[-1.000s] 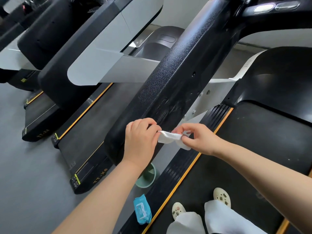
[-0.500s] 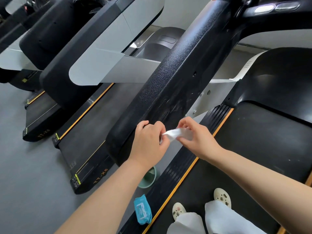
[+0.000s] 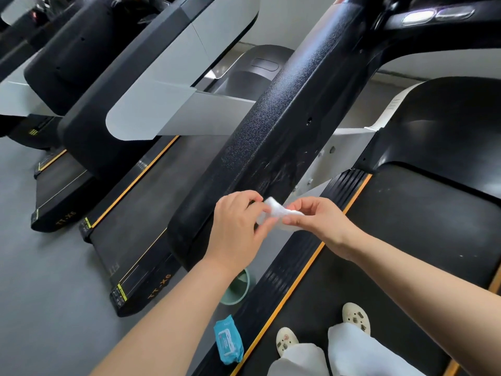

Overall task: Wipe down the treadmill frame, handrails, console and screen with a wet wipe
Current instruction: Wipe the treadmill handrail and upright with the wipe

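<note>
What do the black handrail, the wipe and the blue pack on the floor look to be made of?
Handrail: likely hard plastic or coated metal; matte, pebbled grain with scuff marks low down. Wipe, pinched between left hand and right hand: soft white nonwoven fabric, bunched and creased. Blue pack: thin glossy plastic film, with a printed label.

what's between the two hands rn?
Head view: only the crumpled white wet wipe, pinched at one end by the left hand and at the other by the right hand.
</note>
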The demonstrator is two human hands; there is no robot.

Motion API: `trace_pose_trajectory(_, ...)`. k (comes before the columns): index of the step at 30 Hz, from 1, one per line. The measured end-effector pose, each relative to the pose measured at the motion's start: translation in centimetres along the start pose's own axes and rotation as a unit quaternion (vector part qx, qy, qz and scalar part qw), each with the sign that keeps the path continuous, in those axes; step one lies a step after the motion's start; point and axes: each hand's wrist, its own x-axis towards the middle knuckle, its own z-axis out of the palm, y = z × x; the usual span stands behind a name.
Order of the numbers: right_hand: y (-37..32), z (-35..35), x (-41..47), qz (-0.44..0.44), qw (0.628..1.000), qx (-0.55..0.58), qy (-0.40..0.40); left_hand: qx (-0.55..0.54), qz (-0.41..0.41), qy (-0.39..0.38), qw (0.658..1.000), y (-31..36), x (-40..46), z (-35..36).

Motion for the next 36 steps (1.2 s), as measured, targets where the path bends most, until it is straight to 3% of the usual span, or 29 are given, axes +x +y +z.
trace_pose_trajectory(3,0.0,0.6,0.4,-0.012,1.0,0.004,0.019,0.002,0.008,-0.015,1.0,0.2,0.0,0.4)
trace_pose_trajectory(9,-0.5,0.9,1.4,-0.04,0.996,-0.049,0.069,0.023,0.017,0.032,0.999,-0.6,0.9,0.3)
trace_pose_trajectory(13,-1.0,-0.1,4.0,-0.065,0.978,-0.071,0.185,0.134,0.092,0.038,0.986,-3.2,1.5,-1.0)
trace_pose_trajectory(18,-1.6,-1.1,8.2,-0.145,0.895,-0.118,0.405,0.278,0.193,0.042,0.94,-6.9,1.4,-0.8)
trace_pose_trajectory(20,-1.9,-1.0,9.8,-0.167,0.873,-0.087,0.45,0.293,0.203,0.034,0.934,-7.5,1.1,-0.5)
trace_pose_trajectory(30,0.5,4.5,10.4,-0.141,0.904,-0.023,0.403,0.243,0.203,0.039,0.948,-7.8,1.0,0.1)
trace_pose_trajectory(36,5.9,10.2,6.1,-0.217,0.916,-0.129,0.312,0.215,0.216,0.066,0.95,-8.0,0.8,0.3)
